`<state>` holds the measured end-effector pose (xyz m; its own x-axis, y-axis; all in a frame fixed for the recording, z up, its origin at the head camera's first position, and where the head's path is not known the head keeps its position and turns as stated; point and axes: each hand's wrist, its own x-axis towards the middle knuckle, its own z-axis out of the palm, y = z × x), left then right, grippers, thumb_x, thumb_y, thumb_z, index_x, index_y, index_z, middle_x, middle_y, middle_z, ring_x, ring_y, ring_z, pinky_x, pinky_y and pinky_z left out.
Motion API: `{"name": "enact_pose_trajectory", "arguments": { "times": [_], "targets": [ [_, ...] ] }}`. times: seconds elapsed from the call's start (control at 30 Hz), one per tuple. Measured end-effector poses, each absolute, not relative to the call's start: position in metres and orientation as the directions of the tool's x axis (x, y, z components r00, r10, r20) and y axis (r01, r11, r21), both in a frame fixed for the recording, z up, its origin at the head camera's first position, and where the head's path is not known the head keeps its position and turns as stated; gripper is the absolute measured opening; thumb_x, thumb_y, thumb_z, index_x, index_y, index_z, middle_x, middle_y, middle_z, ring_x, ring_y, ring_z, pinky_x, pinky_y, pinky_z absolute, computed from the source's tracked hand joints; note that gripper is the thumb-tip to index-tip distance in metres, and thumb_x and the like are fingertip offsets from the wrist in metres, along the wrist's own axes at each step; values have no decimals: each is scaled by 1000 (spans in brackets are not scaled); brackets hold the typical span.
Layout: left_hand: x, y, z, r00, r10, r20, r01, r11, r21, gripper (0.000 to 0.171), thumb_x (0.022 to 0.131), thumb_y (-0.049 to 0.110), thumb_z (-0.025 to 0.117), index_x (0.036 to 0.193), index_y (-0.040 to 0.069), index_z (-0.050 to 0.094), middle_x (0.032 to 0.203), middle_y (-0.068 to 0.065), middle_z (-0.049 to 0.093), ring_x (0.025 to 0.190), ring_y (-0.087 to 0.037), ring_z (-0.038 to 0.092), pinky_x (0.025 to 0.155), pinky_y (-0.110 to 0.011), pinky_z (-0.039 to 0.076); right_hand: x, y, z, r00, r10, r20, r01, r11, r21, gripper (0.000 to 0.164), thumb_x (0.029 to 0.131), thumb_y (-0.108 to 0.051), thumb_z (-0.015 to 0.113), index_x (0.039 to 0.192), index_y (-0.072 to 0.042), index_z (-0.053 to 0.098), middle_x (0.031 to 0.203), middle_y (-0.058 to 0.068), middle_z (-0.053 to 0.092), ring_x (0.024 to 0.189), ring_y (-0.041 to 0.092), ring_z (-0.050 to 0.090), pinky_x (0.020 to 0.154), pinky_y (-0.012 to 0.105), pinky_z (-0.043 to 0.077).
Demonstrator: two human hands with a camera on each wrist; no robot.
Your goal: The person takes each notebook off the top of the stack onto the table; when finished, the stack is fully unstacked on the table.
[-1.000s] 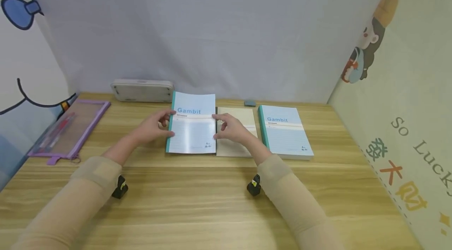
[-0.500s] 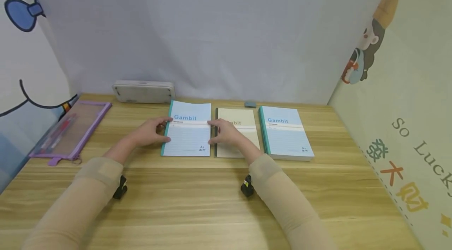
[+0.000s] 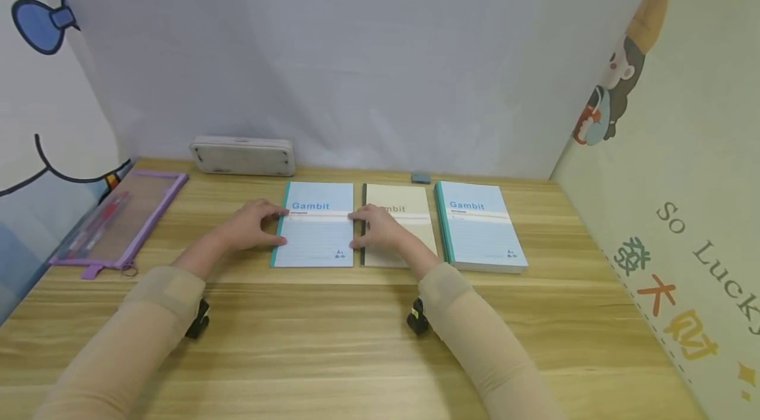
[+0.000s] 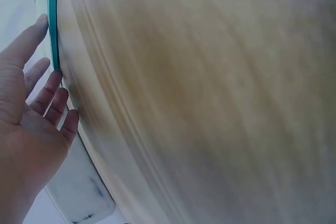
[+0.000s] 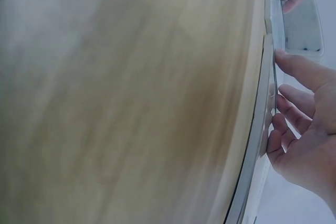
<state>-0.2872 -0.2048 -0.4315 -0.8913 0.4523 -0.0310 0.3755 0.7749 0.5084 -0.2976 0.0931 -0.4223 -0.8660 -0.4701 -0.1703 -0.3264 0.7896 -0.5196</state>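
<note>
A light blue Gambit notebook with a green spine lies flat on the table, between both hands. The fingertips and thumb of my left hand touch its spine edge; in the left wrist view the thumb sits at the green spine and the fingers are relaxed. My right hand has its thumb and index fingertip at the notebook's right edge. That hand partly hides a cream Gambit notebook with a dark spine. In the right wrist view, loosely bent fingers show beside the notebook edges.
A stack of blue Gambit notebooks stands on the right. Behind lie a small grey-blue eraser-like block and a pale pencil case against the curtain. A purple-edged mesh pouch with pens is at the left.
The blue notebook has come down, from tilted up and overlapping the cream notebook to flat beside it, slightly left. Both hands moved with it and stay at its edges.
</note>
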Motion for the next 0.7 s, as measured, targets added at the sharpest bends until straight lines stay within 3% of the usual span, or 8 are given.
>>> {"name": "enact_pose_trajectory", "arguments": {
  "times": [0.27,0.53,0.7],
  "targets": [
    [-285,-198,-425,-899,438,-9,385,800,461,68,82,40,72,135,4,49,123,-19,51,116,-37,42,98,-56,34,-294,96,-417,-850,-504,-154,-370,779,-507,65,82,-26,74,139,-11,47,142,14,40,131,30,37,109,42,32],
    [-284,-181,-404,-885,464,37,418,757,503,69,83,38,71,140,8,44,127,-17,52,114,-37,46,94,-56,37,-290,112,-400,-814,-574,-89,-436,705,-560,64,83,-27,74,139,-14,47,143,10,40,118,29,48,97,40,43],
    [-280,-168,-388,-876,478,59,438,741,509,71,82,40,72,141,12,44,129,-14,53,114,-34,47,93,-53,39,-287,131,-386,-808,-587,-46,-464,682,-565,63,84,-28,73,140,-16,47,143,8,41,119,31,46,96,43,43]
  ]
}}
